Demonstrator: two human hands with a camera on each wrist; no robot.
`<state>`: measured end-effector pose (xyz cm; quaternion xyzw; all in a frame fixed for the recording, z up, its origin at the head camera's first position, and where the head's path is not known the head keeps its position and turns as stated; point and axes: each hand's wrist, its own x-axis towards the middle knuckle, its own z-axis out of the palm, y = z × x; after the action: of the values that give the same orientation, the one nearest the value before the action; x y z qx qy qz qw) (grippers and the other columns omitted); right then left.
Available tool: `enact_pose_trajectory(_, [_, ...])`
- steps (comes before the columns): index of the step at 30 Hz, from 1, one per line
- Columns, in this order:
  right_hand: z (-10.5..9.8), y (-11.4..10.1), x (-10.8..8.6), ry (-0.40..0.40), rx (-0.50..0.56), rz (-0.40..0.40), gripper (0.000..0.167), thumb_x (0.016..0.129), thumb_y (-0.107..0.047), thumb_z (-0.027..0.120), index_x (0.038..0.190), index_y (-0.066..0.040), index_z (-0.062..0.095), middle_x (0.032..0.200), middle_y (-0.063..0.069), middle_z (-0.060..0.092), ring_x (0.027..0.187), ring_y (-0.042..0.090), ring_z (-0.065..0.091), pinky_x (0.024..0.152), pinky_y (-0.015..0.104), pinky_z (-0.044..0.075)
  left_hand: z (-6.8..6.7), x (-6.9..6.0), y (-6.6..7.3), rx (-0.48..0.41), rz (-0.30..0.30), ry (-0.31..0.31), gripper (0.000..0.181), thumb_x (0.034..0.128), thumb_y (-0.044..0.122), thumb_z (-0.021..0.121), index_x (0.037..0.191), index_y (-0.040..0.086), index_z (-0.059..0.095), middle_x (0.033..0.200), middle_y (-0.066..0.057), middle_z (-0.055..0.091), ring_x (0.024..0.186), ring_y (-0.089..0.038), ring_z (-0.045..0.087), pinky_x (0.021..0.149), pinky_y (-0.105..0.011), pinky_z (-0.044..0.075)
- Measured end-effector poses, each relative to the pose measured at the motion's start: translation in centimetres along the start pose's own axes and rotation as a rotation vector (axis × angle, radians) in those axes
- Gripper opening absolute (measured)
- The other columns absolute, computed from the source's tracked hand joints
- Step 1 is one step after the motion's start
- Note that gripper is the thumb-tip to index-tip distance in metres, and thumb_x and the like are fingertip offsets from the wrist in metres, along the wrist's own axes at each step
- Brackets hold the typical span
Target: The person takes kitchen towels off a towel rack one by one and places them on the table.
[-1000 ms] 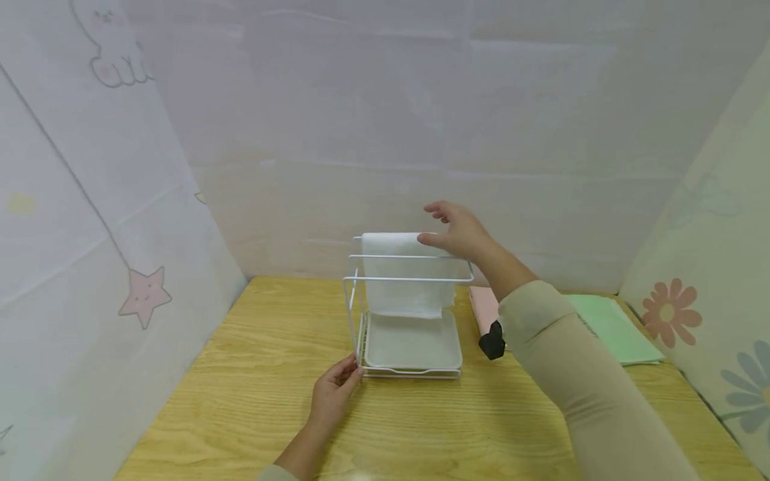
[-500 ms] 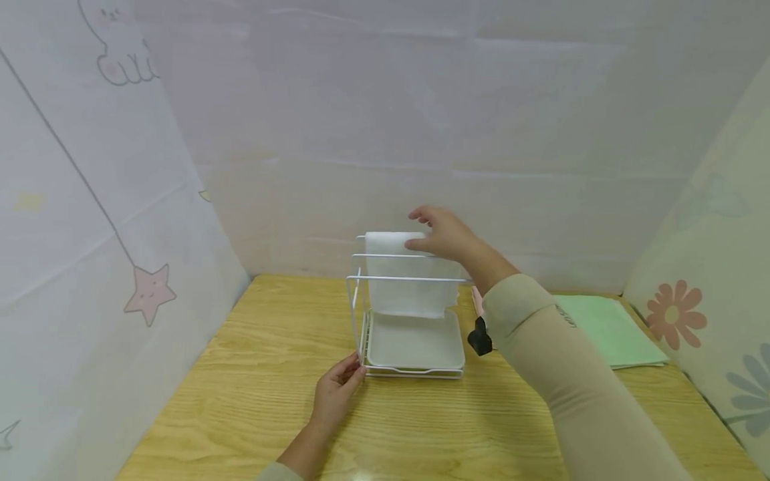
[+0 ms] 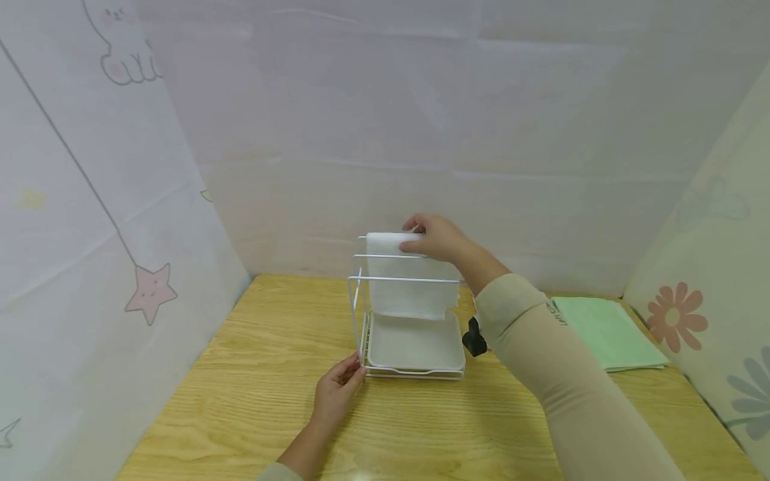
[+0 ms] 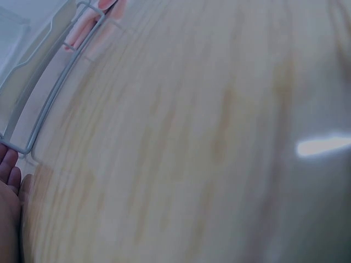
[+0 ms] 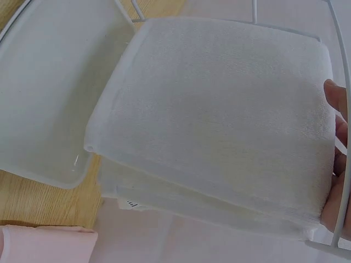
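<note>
A white wire rack (image 3: 414, 279) stands on the wooden table with a pale tray (image 3: 415, 342) in its base. Over its rearmost top bar hangs a folded white cloth (image 3: 409, 294), which fills much of the right wrist view (image 5: 219, 115). The right hand (image 3: 438, 239) pinches the cloth's top edge, thumb in front and fingers behind; its fingertips show at the right edge of the right wrist view. The left hand (image 3: 334, 394) grips the rack's front left lower corner; in the left wrist view its fingers (image 4: 10, 164) touch the wire corner.
A green folded cloth (image 3: 610, 333) lies at the table's right. A pink cloth (image 5: 49, 244) lies right of the rack, mostly behind the right sleeve. Beside the rack is a small black object (image 3: 474, 338). Printed fabric walls surround the table (image 3: 252, 374).
The right hand has moved left along the top of the white cloth and lowered, and its fingers have closed on the edge. The left hand stays at the rack's corner.
</note>
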<state>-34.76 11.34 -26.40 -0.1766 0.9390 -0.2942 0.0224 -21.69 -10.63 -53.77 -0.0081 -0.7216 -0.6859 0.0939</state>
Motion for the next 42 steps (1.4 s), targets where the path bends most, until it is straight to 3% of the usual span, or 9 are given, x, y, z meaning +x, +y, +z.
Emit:
enact_pose_trajectory(8, [0.34, -0.18, 0.02, 0.032, -0.044, 0.018, 0.038, 0.092, -0.036, 0.069, 0.118, -0.010, 0.065, 0.116, 0.008, 0.066, 0.104, 0.025, 0.058, 0.097, 0.042, 0.049, -0.01, 0.00, -0.08, 0.012, 0.010, 0.005, 0.038, 0.0901, 0.009, 0.070, 0.125, -0.005, 0.062, 0.115, -0.025, 0.067, 0.089, 0.000, 0.063, 0.077, -0.011, 0.054])
enact_pose_trajectory(29, [0.08, -0.23, 0.01, 0.067, 0.035, 0.046, 0.028, 0.095, -0.032, 0.065, 0.111, -0.008, 0.066, 0.109, 0.008, 0.066, 0.095, 0.022, 0.055, 0.087, 0.037, 0.049, 0.05, 0.03, -0.18, -0.007, 0.015, -0.002, 0.039, 0.0903, 0.009, 0.070, 0.126, -0.005, 0.062, 0.116, -0.025, 0.067, 0.089, -0.001, 0.063, 0.076, -0.012, 0.054])
enact_pose_trajectory(36, [-0.14, -0.13, -0.03, 0.114, 0.116, 0.015, 0.029, 0.097, -0.029, 0.063, 0.118, -0.009, 0.062, 0.121, 0.011, 0.066, 0.108, 0.026, 0.058, 0.098, 0.042, 0.047, 0.08, -0.06, -0.20, 0.015, 0.027, -0.001, 0.039, 0.0905, 0.009, 0.070, 0.126, -0.005, 0.062, 0.115, -0.025, 0.067, 0.090, -0.002, 0.064, 0.076, -0.012, 0.054])
enact_pose_trajectory(42, [-0.45, -0.24, -0.03, 0.166, 0.182, -0.015, 0.036, 0.096, -0.027, 0.064, 0.131, -0.017, 0.059, 0.127, 0.014, 0.063, 0.116, 0.028, 0.058, 0.102, 0.044, 0.046, 0.14, -0.09, 0.00, 0.009, 0.022, 0.000, 0.039, 0.0904, 0.010, 0.070, 0.126, -0.004, 0.062, 0.115, -0.024, 0.068, 0.090, -0.002, 0.063, 0.076, -0.012, 0.054])
